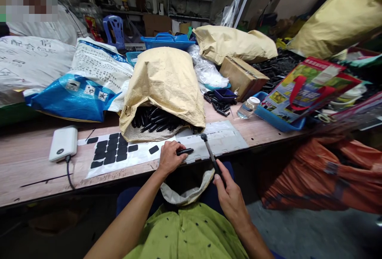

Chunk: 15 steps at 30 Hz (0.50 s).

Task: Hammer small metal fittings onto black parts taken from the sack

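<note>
My left hand point(168, 157) rests on the table's front edge and grips a small black plastic piece point(185, 151), which lies across a grey metal plate point(221, 139). My right hand point(229, 195) holds a thin black-handled tool point(209, 152) whose round head points up toward the plate. A tan paper sack point(164, 88) lies open just behind, with several black plastic pieces point(155, 121) spilling from its mouth. To the left lies a white sheet with black adhesive pads point(112, 151). An open bag point(185, 195) sits in my lap.
A white power bank point(63, 143) with a cable lies at the left. Blue-and-white sacks point(80, 88), a cardboard box point(243, 76), a clear bottle point(249, 107), blue trays point(277, 119) and a printed bag point(307, 88) crowd the table. An orange bag point(325, 175) sits on the floor at right.
</note>
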{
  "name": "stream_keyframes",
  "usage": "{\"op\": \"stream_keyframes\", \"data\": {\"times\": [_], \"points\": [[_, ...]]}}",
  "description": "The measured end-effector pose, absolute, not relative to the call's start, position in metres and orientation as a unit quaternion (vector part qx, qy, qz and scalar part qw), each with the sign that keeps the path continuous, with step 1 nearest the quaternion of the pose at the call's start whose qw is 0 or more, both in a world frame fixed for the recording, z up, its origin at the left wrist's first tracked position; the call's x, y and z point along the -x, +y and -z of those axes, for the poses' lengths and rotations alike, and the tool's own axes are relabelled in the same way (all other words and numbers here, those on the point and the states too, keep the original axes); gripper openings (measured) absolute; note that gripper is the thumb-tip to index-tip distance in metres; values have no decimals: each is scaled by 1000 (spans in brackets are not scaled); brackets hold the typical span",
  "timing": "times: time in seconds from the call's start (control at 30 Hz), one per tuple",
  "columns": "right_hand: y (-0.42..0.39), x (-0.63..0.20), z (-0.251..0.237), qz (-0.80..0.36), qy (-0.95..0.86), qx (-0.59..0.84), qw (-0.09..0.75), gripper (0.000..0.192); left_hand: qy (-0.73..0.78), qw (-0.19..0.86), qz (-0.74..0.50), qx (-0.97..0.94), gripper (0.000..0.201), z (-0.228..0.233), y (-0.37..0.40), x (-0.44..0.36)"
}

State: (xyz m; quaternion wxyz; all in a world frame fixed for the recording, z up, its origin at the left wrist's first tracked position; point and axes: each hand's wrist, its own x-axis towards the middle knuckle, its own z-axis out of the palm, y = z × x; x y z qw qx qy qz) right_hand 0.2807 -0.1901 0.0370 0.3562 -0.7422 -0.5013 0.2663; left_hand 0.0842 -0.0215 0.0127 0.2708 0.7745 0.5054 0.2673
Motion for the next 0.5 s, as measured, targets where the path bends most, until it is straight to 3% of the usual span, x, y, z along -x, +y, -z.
{"op": "stream_keyframes", "data": {"times": [0.2,0.5], "points": [[-178,-302,-18,-163,-497,807,274,56,505,260,-262,-780,19,-13,-22,-84],[-175,-288,-11,-96,-546,817,160,55,491,244,-267,-793,18,-7,-21,-83]]}}
